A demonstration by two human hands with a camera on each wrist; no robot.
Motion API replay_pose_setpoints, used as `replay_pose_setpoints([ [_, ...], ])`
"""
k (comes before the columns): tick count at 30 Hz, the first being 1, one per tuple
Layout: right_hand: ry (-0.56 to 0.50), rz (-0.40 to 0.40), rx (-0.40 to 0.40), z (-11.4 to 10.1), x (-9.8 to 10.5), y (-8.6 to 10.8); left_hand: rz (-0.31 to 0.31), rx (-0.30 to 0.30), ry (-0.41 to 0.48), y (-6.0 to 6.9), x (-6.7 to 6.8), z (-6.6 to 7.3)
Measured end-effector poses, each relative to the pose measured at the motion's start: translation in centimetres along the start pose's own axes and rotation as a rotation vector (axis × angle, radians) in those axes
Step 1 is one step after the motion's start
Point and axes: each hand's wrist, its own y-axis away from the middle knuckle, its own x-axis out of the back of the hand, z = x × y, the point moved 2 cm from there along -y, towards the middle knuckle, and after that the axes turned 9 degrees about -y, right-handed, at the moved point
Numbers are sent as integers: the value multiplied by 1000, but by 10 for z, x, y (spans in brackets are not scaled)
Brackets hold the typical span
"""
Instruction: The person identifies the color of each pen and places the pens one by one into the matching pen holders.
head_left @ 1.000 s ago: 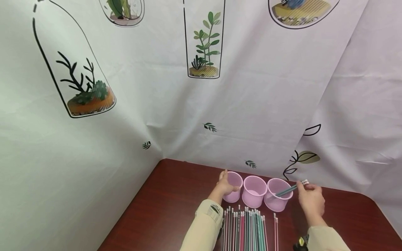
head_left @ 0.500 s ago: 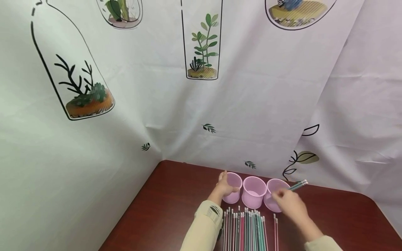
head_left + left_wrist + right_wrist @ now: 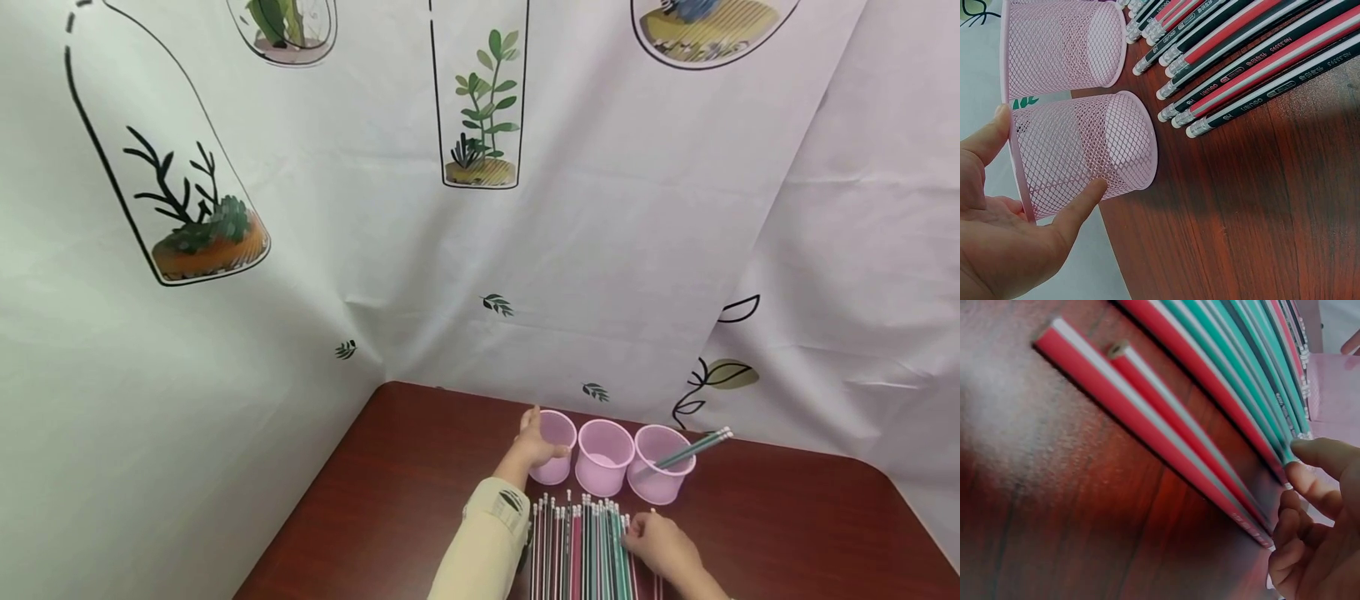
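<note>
And here's the left sleeve [image 3: 480, 546], long and pale cream, plain down its length, widening away from the wrist. Look at the cuff [image 3: 495, 492]: a dark print [image 3: 512, 500] sits right on it, leaf-like in outline, streaked with lighter lines, its details too small to read! Along the sleeve's inner edge there's something dark, mostly hidden. Out of that cuff comes the left hand [image 3: 534, 446], bare, slim at the wrist, with rounded fingertips. Over to the right hand [image 3: 663, 546], bare too, and the forearm [image 3: 701, 585] behind it uncovered where it shows.
</note>
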Motion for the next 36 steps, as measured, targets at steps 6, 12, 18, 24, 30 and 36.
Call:
replay_pose_setpoints([
  [6,10,11,0,3,1,-1,-4,1,-1,0,0,0],
  [12,25,9,27,3,1,-3,0,-12,-15,-1,0,1],
  [18,67,14,75,1,-1,-3,0,0,-5,-1,0,1],
  [24,94,15,42,0,-2,-2,3,-3,-2,-1,0,0],
  [30,150,15,14,-1,-4,-3,0,-8,4,-1,0,0],
  [36,169,4,1,-4,-3,-3,0,-7,5,-1,-1,-1],
])
